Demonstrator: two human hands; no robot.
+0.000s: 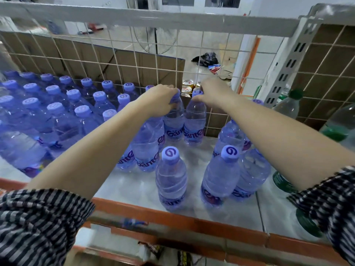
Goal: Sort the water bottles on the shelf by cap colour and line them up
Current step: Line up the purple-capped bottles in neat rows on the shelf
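Note:
Two purple-capped water bottles stand side by side at the back of the shelf [134, 187], against the wire mesh. My left hand [159, 100] grips the neck of the left bottle [173, 121]. My right hand [213, 93] grips the cap of the right bottle [195, 121]. Rows of purple-capped bottles [57, 110] fill the shelf's left side. Two more purple-capped bottles [171, 177] [221, 175] stand near the front, others behind them. Green-capped bottles [288, 104] stand at the right, partly hidden by my right arm.
A wire mesh panel [134, 60] backs the shelf, with brown cardboard behind it. The orange front rail [172, 214] runs along the shelf edge. Cans [188, 86] show through the mesh. A grey slotted upright [288, 64] stands at the right.

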